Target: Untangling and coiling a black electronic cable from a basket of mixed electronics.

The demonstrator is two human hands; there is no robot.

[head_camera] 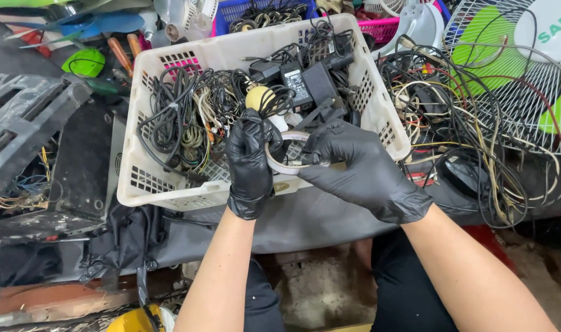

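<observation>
Both hands, in black rubber gloves, meet over the near edge of a white perforated plastic basket (170, 184) full of cables. Between them is a pale, cream-coloured roll of tape (285, 154), held just above the basket's near rim. The left hand (250, 161) closes around the left side of the roll, its fingers (246, 132) curled over the ring, so it acts as the anchor. The right hand (360, 169) pinches at the roll's right side, where its fingers (320, 144) are closed on the edge of the tape; whether a loose end is already lifted is too small to tell.

To do this well, I judge that the left hand should keep the roll steady and turned so its outer face looks toward the right hand, while the right works along the surface with a fingertip. Gloves dull the touch, so a slow scrape along the edge would serve better than a quick pull.

Just beyond the roll lies a tangle of black cords (182, 110), a yellowish round ball (259, 97) and several black power adapters (299, 83). To the right, outside the basket, more loose wires (465, 123) pile up beside a white wire fan grille (526, 92). Keeping the roll clear of the cords would avoid the sticky side catching them.
</observation>
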